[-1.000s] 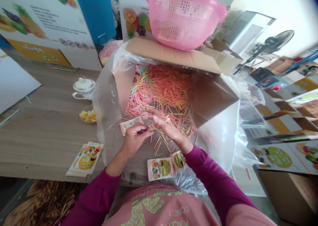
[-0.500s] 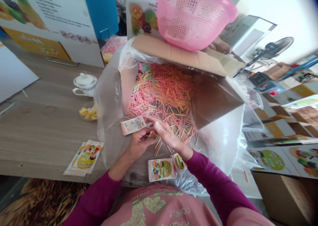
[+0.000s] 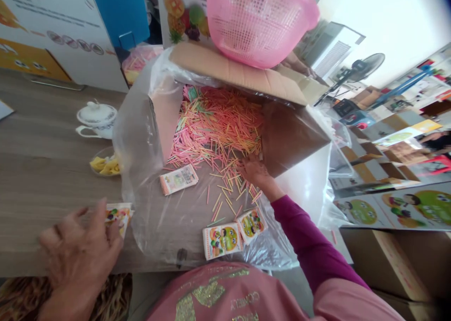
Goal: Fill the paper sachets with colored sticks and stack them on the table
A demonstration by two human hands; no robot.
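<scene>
Now, left hand (image 3: 79,250): fingers spread at a glossy printed paper packet (image 3: 118,216), grip unclear.
Right hand (image 3: 255,173): narrowed among thin pink-and-yellow sticks (image 3: 218,133), hold unclear.
Next: probably a firmer pinch.

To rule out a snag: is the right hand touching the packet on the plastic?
Apart. The head view shows loose sticks and plastic between the right hand and the packet.

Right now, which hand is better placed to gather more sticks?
Right, likely: the right hand rests among the coloured sticks in the plastic-lined carton, while the left hand is away over the table by a printed packet.
</scene>
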